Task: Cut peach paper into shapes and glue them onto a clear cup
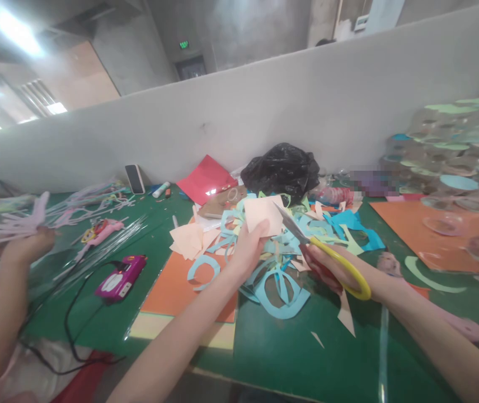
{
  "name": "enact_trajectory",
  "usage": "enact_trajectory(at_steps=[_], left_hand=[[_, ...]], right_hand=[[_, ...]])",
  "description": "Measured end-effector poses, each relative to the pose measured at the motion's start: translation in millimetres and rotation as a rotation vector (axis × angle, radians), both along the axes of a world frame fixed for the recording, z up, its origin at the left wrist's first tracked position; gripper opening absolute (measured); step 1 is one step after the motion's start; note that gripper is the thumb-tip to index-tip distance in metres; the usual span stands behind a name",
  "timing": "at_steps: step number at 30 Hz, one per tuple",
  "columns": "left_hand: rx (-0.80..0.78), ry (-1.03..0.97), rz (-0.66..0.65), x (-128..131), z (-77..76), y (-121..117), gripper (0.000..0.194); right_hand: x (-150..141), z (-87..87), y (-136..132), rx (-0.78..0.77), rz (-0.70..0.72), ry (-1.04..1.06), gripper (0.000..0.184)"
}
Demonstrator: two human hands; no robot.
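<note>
My left hand (253, 246) pinches a small peach paper piece (263, 214) above a heap of paper scraps. In my right hand (327, 263) is a pair of scissors (340, 266) with a yellow handle, its blades pointing up and left toward the paper's right edge. Whether the blades touch the paper I cannot tell. Below lie blue paper rings and offcuts (283, 302). More peach paper pieces (187, 240) rest to the left, on an orange sheet (168, 288) that also bears a blue paper ring (203, 272).
A co-worker's hand (33, 243) holds pale purple strips at the left. Near it lie a magenta device (122, 278) with a black cable and a pink glue gun (107, 230). A black plastic bag (281, 170) stands behind the scraps. Stacked clear domes (449, 145) fill the right.
</note>
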State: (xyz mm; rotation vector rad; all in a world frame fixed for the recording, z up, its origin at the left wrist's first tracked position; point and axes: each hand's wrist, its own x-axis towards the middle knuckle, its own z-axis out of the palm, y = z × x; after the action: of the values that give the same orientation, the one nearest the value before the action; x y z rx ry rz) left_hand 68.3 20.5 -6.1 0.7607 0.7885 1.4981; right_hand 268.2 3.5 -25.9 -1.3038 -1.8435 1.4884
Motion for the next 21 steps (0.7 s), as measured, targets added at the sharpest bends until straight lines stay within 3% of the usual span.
enact_trajectory(at_steps=[3, 7, 16, 21], left_hand=[[0.004, -0.001, 0.029, -0.3, -0.5, 0.3, 0.053], [0.005, 0.023, -0.039, -2.8, -3.4, 2.3, 0.051], [0.001, 0.004, -0.027, -5.8, -4.6, 7.3, 0.050], [0.055, -0.057, -0.047, -4.3, -6.1, 8.8, 0.045]], right_hand=[[0.3, 4.0, -2.1, -0.031, 0.032, 0.010, 0.075], [1.6, 2.0, -2.1, -0.124, 0.047, 0.132, 0.078], [5.2, -13.8, 6.7, -0.012, 0.036, 0.030, 0.065], [3.6, -8.0, 1.2, -0.139, 0.071, 0.159, 0.069]])
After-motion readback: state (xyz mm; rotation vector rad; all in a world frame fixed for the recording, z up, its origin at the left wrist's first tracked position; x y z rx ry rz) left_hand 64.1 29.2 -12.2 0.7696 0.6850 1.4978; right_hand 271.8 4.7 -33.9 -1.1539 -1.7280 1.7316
